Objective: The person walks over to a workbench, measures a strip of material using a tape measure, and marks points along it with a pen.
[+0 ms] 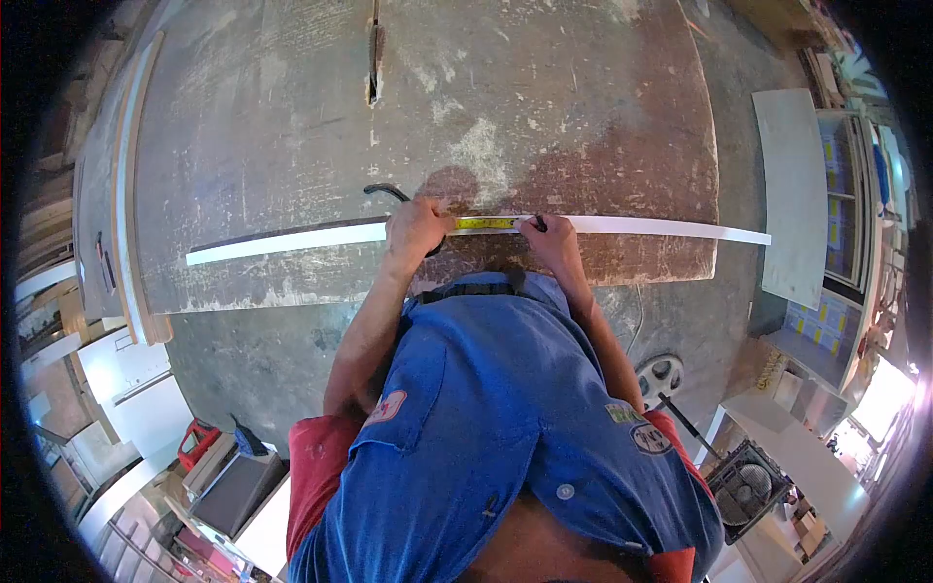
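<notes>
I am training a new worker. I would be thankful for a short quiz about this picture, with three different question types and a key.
1. Multiple choice: What shows between the person's bare left hand and bare right hand?
a) a wooden folding ruler
b) a yellow tape-measure blade
c) a metal square
2. True or false: The long, thin white strip reaches past one edge of the worn brown tabletop.
3. Fill in: The thin, curved black piece shows beside the ____ hand.

Key: 1. b; 2. true; 3. left

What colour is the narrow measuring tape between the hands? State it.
The narrow measuring tape is yellow, clearest in the head view.
</notes>
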A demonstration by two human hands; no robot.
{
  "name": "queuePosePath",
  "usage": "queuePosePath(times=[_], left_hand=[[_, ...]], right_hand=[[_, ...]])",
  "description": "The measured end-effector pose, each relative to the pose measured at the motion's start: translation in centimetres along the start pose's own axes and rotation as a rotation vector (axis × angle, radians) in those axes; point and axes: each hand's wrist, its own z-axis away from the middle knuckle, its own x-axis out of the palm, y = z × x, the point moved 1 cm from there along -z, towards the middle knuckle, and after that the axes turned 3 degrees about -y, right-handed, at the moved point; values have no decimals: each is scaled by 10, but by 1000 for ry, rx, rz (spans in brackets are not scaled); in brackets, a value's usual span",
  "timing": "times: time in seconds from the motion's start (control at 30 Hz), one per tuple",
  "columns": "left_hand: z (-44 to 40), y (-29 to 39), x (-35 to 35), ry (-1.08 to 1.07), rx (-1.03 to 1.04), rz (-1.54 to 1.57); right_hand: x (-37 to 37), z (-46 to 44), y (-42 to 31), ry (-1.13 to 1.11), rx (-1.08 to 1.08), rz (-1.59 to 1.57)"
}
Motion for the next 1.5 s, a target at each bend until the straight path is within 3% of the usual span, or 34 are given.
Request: queuePosePath(times=[0.43,0.53,0.63,0.7,0.73,0.8,0.9,1.13,1.2,1.3,1.5], left_hand=[[0,-4,5,44,-4,28],[1,-5,6,70,5,40],[-1,-7,10,90,27,21],[-1,-8,9,64,24,41],[-1,-8,7,39,20,61],[2,-4,3,33,11,57],[-3,-8,8,38,16,30],[-6,-9,10,18,6,-10],[-5,-10,10,36,9,-7],[-6,-9,11,37,12,-3],[-7,-10,12,50,21,-7]], right_hand=[[1,-2,7,-7,-37,12],[-6,1,5,-68,-70,-134],[-17,3,10,-129,107,-248],[-27,7,12,-50,-10,-635],[-27,8,9,-48,-9,-635],[-32,9,1,282,-222,-736],[-50,6,15,170,-206,-562],[-37,1,38,103,-145,-613],[-36,0,40,145,-299,-424],[-42,4,37,89,-327,-298],[-34,0,40,184,-351,-328]])
